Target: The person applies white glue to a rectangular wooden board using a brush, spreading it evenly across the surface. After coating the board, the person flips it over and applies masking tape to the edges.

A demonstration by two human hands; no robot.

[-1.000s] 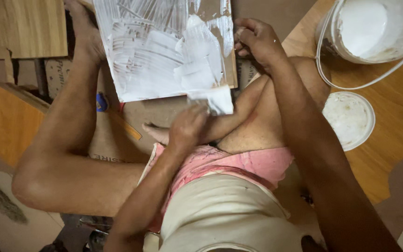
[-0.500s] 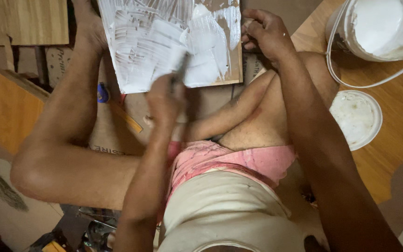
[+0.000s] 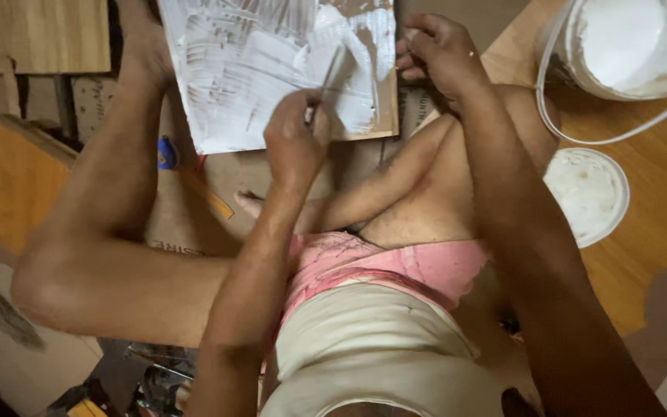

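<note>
Small carpentry or finishing workshop, work done seated on floor. Plywood offcuts [image 3: 36, 35] left of left hand [image 3: 295, 143]; flattened cardboard [image 3: 194, 208] below it; open bucket of white paste [image 3: 627, 38] and its lid [image 3: 584, 193] right of right hand [image 3: 441, 54]; paste-smeared board [image 3: 272, 69] between hands.

A single head-mounted camera supplies the only view. It looks steeply downward along the wearer's torso and legs, at close range. The lower frame edge cuts the chest; the upper edge cuts the white-coated board [image 3: 272, 69]. The left hand [image 3: 295, 143] sits near frame centre and the right hand [image 3: 441, 54] upper right of centre, both within arm's reach of the lens. A white bucket [image 3: 634, 46] and a round lid [image 3: 584, 193] occupy the right margin. No second view exists, so no region overlaps.
</note>
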